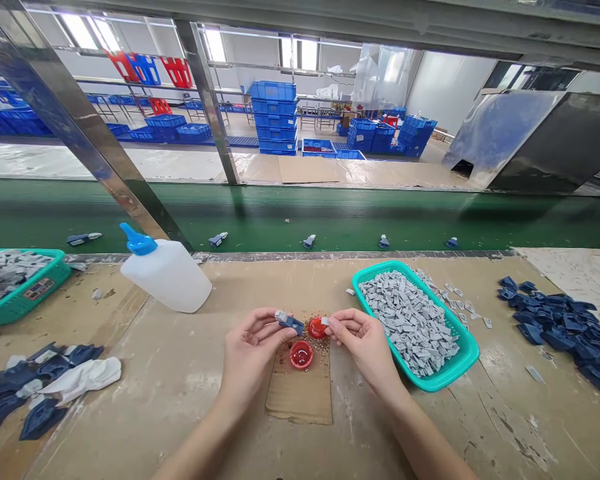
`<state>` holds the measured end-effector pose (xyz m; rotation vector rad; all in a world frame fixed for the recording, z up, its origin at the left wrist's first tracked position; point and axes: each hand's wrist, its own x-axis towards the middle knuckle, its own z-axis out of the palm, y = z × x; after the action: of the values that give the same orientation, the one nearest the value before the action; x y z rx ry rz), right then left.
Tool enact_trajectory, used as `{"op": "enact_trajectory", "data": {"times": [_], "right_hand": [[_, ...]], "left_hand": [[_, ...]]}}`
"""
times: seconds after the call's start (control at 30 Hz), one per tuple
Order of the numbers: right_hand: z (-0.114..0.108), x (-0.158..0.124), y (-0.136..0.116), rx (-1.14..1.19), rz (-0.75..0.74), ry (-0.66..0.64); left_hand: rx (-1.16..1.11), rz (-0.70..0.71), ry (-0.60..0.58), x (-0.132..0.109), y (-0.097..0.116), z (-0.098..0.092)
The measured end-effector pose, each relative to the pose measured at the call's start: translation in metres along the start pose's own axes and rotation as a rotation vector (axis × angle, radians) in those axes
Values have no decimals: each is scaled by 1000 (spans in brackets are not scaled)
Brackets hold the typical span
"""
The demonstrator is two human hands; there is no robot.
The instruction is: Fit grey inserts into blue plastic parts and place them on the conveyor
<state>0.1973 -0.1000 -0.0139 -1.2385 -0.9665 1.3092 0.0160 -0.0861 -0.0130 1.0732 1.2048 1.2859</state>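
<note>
Blue plastic piece (291, 324) pinched tight in left hand (250, 353), long axis slanting toward right hand (365, 343), fingers closed on a grey tab (325, 321).

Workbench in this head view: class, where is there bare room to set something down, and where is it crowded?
Bare bench lies between the white plastic bottle and the brown cardboard pad, and below the turquoise plastic basket. It is crowded at the red dishes between the left hand and right hand, and around the dark blue pieces at right.
</note>
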Motion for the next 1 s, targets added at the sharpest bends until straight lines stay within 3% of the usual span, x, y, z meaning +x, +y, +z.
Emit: {"op": "enact_trajectory", "data": {"times": [0.53,0.77,0.83,0.9,0.93,1.0], "right_hand": [[12,-13,-8,23,131,-238],[6,-15,-21,-103,8,-231],[-13,-9,-28,-268,-78,-140],[-40,-2,-32,-517,-180,66],[-54,2,-33,-673,-212,172],[-78,7,-31,-950,-209,259]], "left_hand": [[3,-16,-72,-18,5,14],[7,-41,-273,-12,10,14],[70,-4,-307,-3,13,14],[174,86,-280,14,12,13],[252,154,-258,26,11,13],[519,334,-242,57,6,14]]}}
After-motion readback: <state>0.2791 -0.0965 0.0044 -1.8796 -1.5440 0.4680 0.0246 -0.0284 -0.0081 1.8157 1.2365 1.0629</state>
